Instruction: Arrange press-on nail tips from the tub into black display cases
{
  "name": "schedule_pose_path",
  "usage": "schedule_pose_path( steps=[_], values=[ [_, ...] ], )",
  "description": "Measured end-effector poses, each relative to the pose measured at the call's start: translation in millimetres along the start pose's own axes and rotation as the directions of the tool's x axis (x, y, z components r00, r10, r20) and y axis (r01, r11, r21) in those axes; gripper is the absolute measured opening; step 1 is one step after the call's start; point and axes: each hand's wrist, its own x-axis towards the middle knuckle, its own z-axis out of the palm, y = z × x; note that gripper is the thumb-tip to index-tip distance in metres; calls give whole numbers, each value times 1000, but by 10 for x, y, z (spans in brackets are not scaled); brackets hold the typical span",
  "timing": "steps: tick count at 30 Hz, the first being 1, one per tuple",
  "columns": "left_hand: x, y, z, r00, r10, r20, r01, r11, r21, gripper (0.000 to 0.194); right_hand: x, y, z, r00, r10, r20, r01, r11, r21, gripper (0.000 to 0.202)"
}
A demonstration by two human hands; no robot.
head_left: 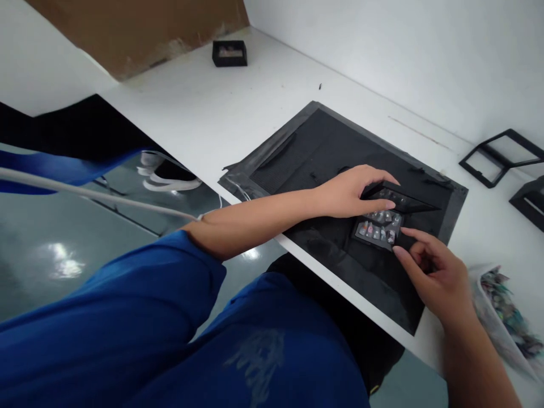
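Observation:
A small black case [374, 244] lies on the dark mat, its lid [410, 203] tilted up. Rows of decorated press-on nails [376, 231] show in its base, some with white and orange-red patterns. My left hand [346, 191] reaches across from the left and grips the raised lid between thumb and fingers. At the base's right corner, my right hand [440, 275] has its thumb and forefinger on either side of the edge, the other fingers curled in. Part of the case's back is hidden behind my left hand.
The black mat [323, 147] is taped to a white table [182, 113]. An open black frame [488, 164] and a black box [531, 201] stand at right. A bag of small packets [510, 311] is near my right forearm. Another black box [229, 54] sits far back.

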Motion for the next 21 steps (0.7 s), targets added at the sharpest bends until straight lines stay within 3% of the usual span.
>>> schedule_pose_path(
  steps=[3, 7, 12, 15, 21],
  values=[
    [15, -62, 15, 997, 67, 29, -67, 998, 10, 27, -2, -21, -14, 998, -1, -59, 2, 1000, 16, 38],
    [16, -97, 20, 991, 134, 24, -136, 988, 69, 24, -24, -53, -22, 984, -15, -177, 15, 1000, 0, 37],
    [21, -69, -18, 931, 273, 245, -286, 958, 21, 27, -105, -88, -35, 887, -183, -423, 194, 981, -17, 29],
    [23, -56, -30, 902, 317, 295, -335, 942, 12, 31, -129, -97, -41, 885, -240, -400, 231, 970, -72, 31],
    [24, -41, -14, 894, 316, 317, -336, 942, 9, 27, -108, -87, -28, 899, -262, -350, 227, 964, -137, 30]
  ],
)
